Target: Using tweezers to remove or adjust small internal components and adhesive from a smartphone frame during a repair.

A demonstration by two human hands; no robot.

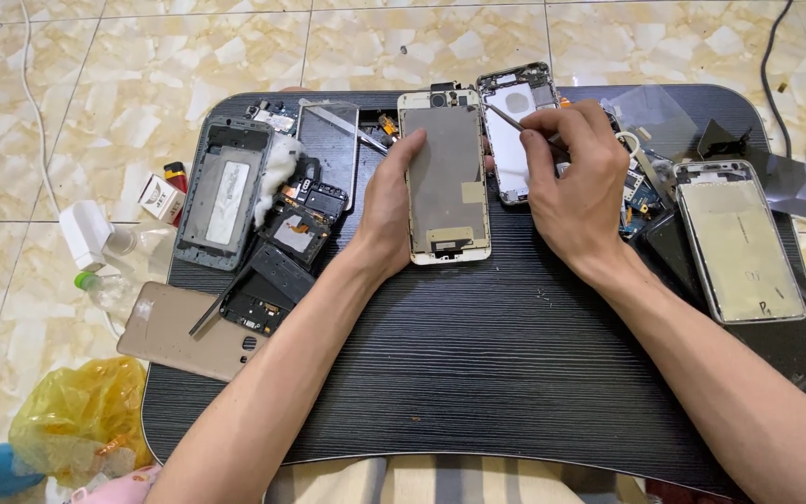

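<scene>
A phone screen assembly (445, 177) lies back side up in the middle of a black wood-grain lap table (478, 364). My left hand (386, 210) grips its left edge, fingers curled along the side. Just right of it lies an open silver phone housing (515, 131). My right hand (571, 177) hovers over that housing and holds a thin metal tool (506, 117) whose tip points up-left toward the screen assembly's top right corner.
Left on the table: a grey phone frame (226, 191), a glass panel (328, 149), black inner parts (282, 252), a gold back cover (188, 331). Right: a silver back plate (739, 238), small boards. On the tiled floor: bottles, a lighter, a yellow bag (76, 415), cables.
</scene>
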